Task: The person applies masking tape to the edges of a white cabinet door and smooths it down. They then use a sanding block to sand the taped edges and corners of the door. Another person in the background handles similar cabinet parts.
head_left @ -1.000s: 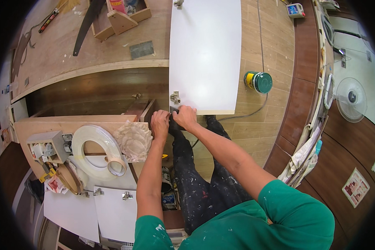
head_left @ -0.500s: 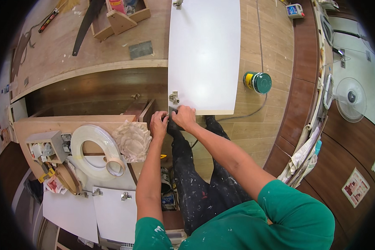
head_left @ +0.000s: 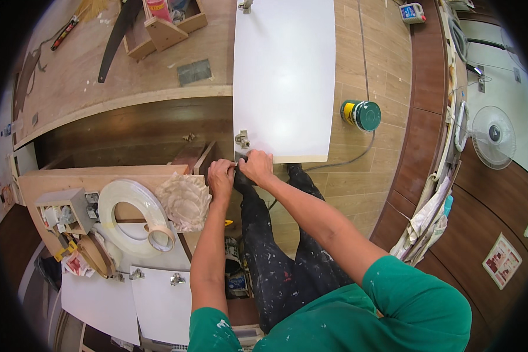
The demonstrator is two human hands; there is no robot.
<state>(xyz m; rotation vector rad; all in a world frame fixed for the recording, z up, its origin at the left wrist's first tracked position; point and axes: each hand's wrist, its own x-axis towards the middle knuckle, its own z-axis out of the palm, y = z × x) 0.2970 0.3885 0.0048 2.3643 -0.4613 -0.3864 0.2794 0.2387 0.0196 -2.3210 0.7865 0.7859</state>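
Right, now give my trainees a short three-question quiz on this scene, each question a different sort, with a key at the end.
1. Which lies to the right of the white panel, over the floor?
a) saw
b) green tub
c) roll of tape

2. True or false: the left hand and right hand are at opposite ends of the panel.

3. Fill in: the metal hinge nearest the hands sits along the panel's ____ edge.

Key:
1. b
2. False; they are close together by its near left corner.
3. left
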